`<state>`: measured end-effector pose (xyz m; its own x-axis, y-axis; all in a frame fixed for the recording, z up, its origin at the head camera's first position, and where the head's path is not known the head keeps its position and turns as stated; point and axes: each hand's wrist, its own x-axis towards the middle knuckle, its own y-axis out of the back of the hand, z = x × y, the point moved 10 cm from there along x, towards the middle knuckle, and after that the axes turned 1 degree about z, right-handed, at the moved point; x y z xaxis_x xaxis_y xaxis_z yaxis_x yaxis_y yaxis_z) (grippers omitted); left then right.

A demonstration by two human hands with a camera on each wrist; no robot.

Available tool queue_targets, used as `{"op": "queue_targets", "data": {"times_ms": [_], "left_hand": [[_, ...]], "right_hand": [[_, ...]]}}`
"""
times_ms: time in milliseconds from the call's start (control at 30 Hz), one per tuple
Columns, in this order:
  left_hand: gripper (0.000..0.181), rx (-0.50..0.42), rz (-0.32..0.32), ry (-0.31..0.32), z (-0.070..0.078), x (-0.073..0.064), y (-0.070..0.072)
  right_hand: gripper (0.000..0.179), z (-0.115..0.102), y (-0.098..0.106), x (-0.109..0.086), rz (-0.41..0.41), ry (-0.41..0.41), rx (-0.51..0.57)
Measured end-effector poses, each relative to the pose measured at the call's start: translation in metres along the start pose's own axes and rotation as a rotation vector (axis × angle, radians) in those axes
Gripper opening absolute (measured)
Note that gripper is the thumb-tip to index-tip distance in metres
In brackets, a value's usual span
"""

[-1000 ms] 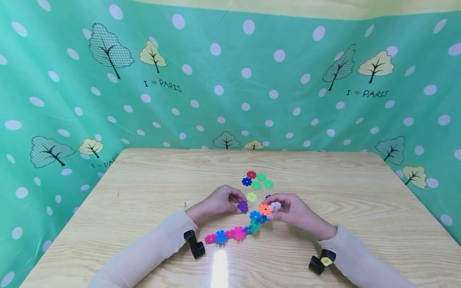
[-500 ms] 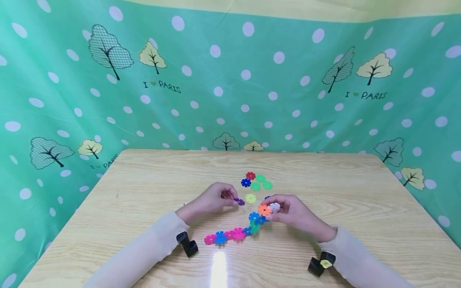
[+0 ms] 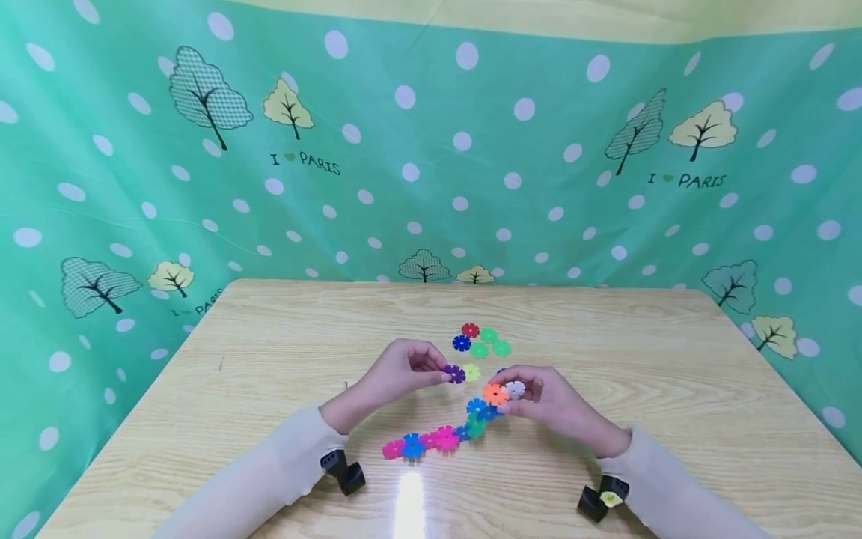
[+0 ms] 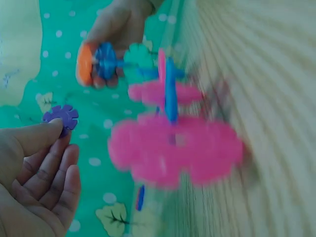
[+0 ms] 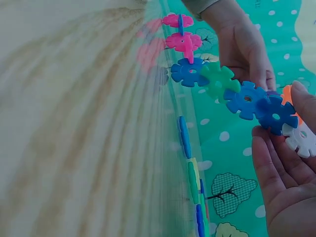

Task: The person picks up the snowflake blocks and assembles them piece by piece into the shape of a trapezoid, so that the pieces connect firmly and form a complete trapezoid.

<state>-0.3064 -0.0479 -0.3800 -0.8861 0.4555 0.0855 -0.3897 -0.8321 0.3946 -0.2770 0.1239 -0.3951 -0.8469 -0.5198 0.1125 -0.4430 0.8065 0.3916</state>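
My left hand (image 3: pixel 407 368) pinches a purple snowflake disc (image 3: pixel 456 373) between thumb and fingers; in the left wrist view the disc (image 4: pixel 61 118) is apart from the chain. The right hand (image 3: pixel 555 400) grips the raised end of a chain of interlocked snowflake discs (image 3: pixel 446 438), near an orange disc (image 3: pixel 495 394) and a white disc (image 3: pixel 515 390). Pink, blue and green discs make up the chain, which slopes down to the left onto the table. In the right wrist view, blue discs (image 5: pixel 276 116) join next to the white one (image 5: pixel 300 139).
Loose discs lie flat on the wooden table (image 3: pixel 303 322) beyond the hands: a red one (image 3: pixel 470 330), a dark blue one (image 3: pixel 461 343) and several green ones (image 3: pixel 480 349). Closer in lies a yellow-green disc (image 3: pixel 472 372). A dotted green cloth (image 3: pixel 377 150) hangs behind the table.
The left hand has drawn slightly left and away from the chain, with the purple disc tilting edge-on, then showing its face again. The right hand and chain have stayed nearly still.
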Motion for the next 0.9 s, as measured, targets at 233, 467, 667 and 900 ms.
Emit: {"op": "queue_targets", "data": {"times_ms": [233,467,667,900], "left_hand": [[0.006,-0.039,-0.031,-0.006,0.015,-0.011,-0.016],[0.004,-0.042,-0.02,-0.036,0.021,-0.017,-0.026],[0.006,-0.051,0.028,-0.051,0.021,-0.018,-0.028],[0.006,-0.067,0.06,-0.11,0.025,-0.019,-0.032]], "right_hand": [[0.034,-0.001,-0.001,0.0,0.013,-0.002,-0.013],[0.035,-0.004,-0.002,-0.001,0.026,0.009,0.014],[0.035,-0.003,-0.001,-0.001,0.043,0.019,0.016],[0.033,-0.003,-0.001,-0.001,0.052,0.042,0.025]]}}
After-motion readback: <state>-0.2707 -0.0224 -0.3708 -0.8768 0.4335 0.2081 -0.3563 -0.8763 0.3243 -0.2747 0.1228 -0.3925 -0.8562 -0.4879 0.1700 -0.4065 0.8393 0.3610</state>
